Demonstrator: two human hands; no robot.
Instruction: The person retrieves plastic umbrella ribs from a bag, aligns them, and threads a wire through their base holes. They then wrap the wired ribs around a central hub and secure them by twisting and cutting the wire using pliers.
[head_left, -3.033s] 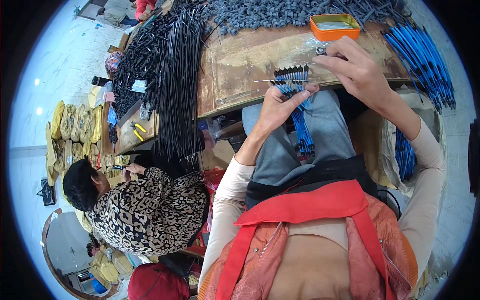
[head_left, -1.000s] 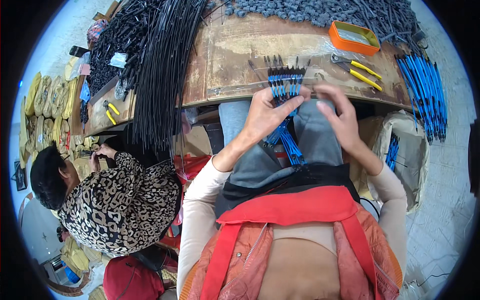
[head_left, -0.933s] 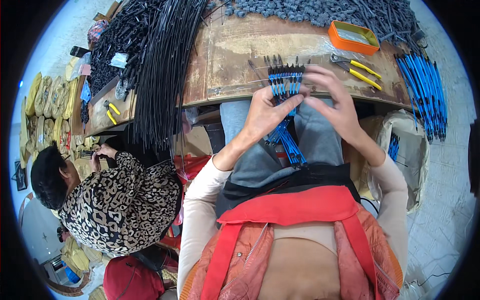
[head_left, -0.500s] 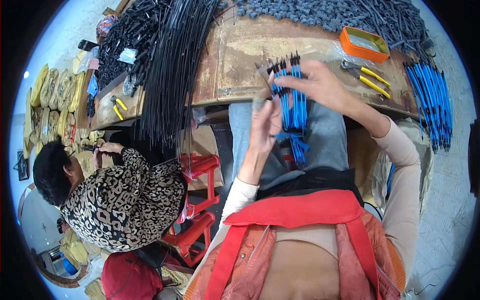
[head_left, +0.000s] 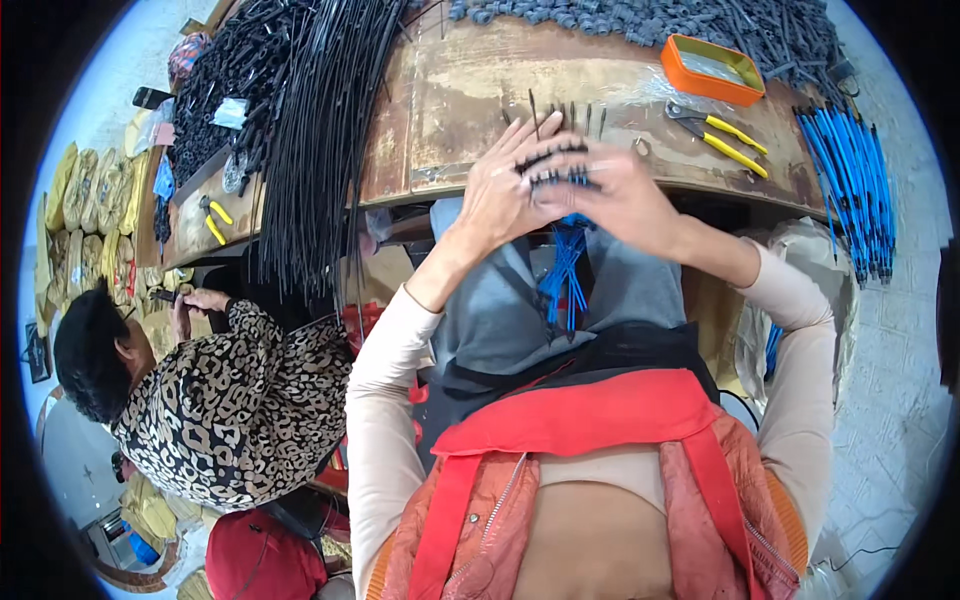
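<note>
At the table's front edge, above my lap, a bundle of thin blue rods with black ends (head_left: 566, 270) is held between both hands. The black tips fan upward past my fingers and the blue lower ends hang down over my legs. My left hand (head_left: 497, 195) is closed against the bundle's left side, its fingers reaching up along the black ends. From the right, my right hand (head_left: 630, 205) wraps over the bundle's front; its fingers are smeared by motion. The middle of the bundle is mostly hidden behind the hands.
Yellow-handled pliers (head_left: 720, 138) and an orange tin (head_left: 712, 85) lie right on the worn wooden table (head_left: 480, 90). More blue rods (head_left: 850, 190) hang over its right edge. Long black rods (head_left: 320, 130) overhang the front left. Grey fittings (head_left: 640, 25) line the back. A seated co-worker (head_left: 220, 410) is at left.
My left hand has moved up and left beside the black ends. My right hand has come down over the bundle. The bundle's blue lower ends now splay and cross. The whole view has shifted slightly.
</note>
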